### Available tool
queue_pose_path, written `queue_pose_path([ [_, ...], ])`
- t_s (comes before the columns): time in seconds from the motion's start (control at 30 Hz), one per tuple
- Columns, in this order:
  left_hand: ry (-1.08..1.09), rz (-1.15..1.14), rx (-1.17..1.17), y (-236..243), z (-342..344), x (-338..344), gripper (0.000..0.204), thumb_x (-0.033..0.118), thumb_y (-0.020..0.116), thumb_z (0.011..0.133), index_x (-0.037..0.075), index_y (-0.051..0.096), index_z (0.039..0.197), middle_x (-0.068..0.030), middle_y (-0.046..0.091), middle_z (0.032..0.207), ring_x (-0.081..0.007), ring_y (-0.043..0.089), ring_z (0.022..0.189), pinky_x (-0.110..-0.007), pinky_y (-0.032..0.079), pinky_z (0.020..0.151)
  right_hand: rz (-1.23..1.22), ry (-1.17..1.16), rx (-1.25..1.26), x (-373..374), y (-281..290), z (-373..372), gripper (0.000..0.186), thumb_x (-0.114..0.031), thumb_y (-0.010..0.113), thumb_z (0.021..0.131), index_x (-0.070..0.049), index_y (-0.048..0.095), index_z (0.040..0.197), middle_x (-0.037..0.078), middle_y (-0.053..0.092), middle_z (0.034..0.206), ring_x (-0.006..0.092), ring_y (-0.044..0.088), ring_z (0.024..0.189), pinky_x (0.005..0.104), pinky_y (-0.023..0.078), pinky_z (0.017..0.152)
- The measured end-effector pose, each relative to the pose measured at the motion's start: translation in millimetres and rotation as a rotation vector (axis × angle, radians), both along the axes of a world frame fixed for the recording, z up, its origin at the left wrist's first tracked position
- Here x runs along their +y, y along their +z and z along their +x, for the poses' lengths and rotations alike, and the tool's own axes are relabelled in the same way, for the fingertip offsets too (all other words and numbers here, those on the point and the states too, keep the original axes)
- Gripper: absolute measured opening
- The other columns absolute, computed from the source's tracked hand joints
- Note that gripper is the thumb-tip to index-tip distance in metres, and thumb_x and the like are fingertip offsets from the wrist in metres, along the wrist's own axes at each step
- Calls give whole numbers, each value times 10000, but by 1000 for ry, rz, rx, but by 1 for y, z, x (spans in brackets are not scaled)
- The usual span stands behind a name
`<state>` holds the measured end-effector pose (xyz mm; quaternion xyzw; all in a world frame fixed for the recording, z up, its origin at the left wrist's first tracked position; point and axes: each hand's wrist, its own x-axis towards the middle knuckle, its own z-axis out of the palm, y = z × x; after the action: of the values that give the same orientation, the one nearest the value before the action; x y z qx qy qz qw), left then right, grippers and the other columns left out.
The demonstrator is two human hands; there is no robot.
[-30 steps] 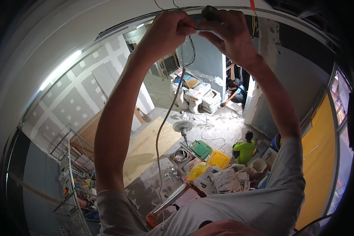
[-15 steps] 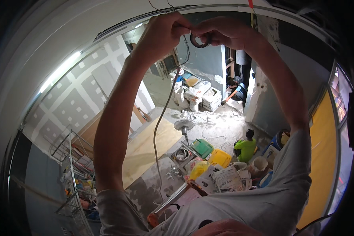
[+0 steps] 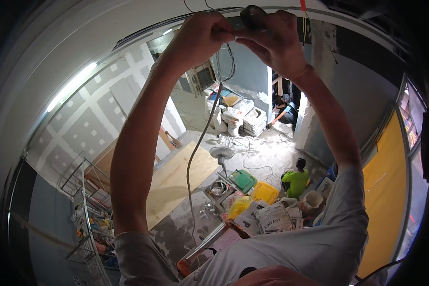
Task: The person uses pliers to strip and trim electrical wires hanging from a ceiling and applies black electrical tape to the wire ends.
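Observation:
Both of my arms reach up toward the ceiling, and the fingertips meet or nearly meet at the top of the view. My left hand is closed in a pinch on thin electrical wires. These run down into a long grey cable that hangs toward the floor. My right hand holds a roll of black tape, its thumb and finger close to the left fingertips. Whether a strip of tape spans the two hands is too small to tell. Two thin wires rise above my left hand.
Below are a pedestal fan, a plywood sheet, green and yellow lids, and stacked sacks. A person in bright green crouches at right; another crouches in the doorway. Metal scaffolding stands left.
My right hand has turned and lifted the tape roll from below the fingers to above them. My left hand stays nearly in place, still pinching. The hanging wires have shifted slightly.

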<state>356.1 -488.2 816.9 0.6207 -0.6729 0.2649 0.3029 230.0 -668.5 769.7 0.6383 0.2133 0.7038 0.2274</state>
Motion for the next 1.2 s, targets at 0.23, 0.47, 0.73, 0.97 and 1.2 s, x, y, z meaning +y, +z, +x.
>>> queue_pose_path([
  [0.23, 29, 21, 37, -2, -4, 5, 147, 138, 739, 875, 28, 720, 972, -43, 681, 755, -103, 614, 704, -293, 493, 679, -42, -36, -28, -2, 3, -1, 373, -247, 854, 712, -289, 755, 1069, 27, 658, 1187, 189, 592, 977, 367, 421, 907],
  [0.47, -11, -90, 15, -12, -4, 0, 106, 92, 726, 879, 28, 708, 961, -51, 711, 803, -115, 618, 695, -303, 504, 675, 47, 13, 64, -4, 0, 2, 258, -210, 834, 750, -218, 751, 994, 65, 692, 1085, 216, 625, 934, 377, 447, 880],
  [0.73, -30, -152, -54, -23, 2, -2, 75, 77, 714, 887, 39, 698, 949, -48, 719, 836, -116, 617, 700, -299, 502, 671, 1073, 404, 1190, 3, 23, 1, 152, -191, 691, 917, -55, 714, 980, 18, 664, 782, 124, 614, 779, 296, 468, 758],
  [0.97, -27, -99, 66, -4, -12, 4, 95, 73, 705, 881, 21, 692, 960, -61, 705, 809, -125, 617, 711, -303, 505, 678, 688, 213, 733, 10, 30, -30, 220, -201, 703, 935, -51, 698, 1095, 83, 698, 1036, 166, 661, 937, 314, 514, 865],
  [1.2, -58, -67, 224, -5, -8, 16, 93, 50, 707, 879, -2, 677, 950, -78, 699, 821, -138, 661, 763, -299, 529, 717, 695, 757, 533, 34, 69, -41, 247, -173, 628, 989, -101, 686, 1218, 18, 697, 1020, 115, 660, 927, 301, 535, 803],
])
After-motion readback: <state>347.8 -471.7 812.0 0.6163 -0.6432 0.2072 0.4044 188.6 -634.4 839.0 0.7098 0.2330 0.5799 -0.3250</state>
